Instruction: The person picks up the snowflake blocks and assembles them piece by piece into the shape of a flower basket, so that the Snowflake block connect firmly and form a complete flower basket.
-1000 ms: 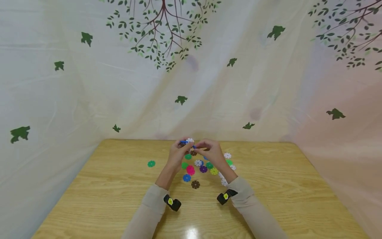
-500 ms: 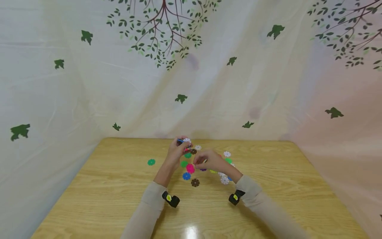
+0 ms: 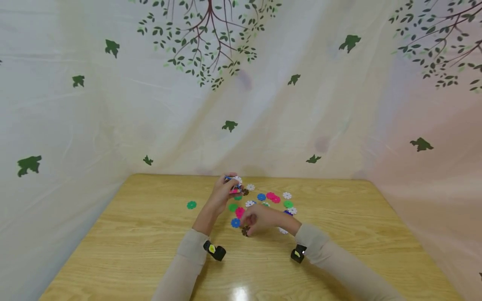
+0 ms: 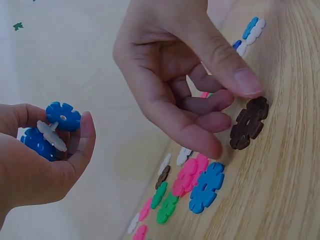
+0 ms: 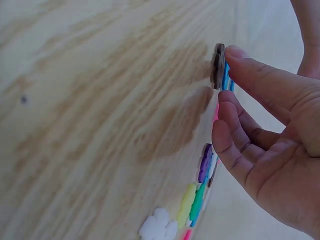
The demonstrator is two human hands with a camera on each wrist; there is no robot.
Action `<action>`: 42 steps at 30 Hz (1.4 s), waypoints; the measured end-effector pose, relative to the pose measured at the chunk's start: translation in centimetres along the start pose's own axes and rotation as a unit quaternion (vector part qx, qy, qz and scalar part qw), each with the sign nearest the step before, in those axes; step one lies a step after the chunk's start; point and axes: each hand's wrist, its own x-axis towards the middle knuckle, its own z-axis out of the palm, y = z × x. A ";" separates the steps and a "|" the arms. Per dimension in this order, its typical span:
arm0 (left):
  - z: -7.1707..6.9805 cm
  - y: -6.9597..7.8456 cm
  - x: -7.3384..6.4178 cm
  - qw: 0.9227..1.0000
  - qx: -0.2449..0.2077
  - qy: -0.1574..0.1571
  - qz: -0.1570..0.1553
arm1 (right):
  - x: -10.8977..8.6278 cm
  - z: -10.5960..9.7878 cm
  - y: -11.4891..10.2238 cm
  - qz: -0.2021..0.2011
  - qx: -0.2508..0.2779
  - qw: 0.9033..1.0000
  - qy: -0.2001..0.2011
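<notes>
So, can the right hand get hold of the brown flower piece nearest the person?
Probably yes: the right hand is at the brown piece, thumb by its edge, and no other piece lies on top.

On the left, the left hand holds two blue discs with a white disc between them. Rightward, the right hand's thumb is just beside a brown disc on the wooden table, near pink discs.
</notes>
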 end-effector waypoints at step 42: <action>0.1 -0.5 0.3 1.000 0.000 -0.007 0.009 | -0.7 -6.2 -0.4 0.010 0.069 0.974 0.216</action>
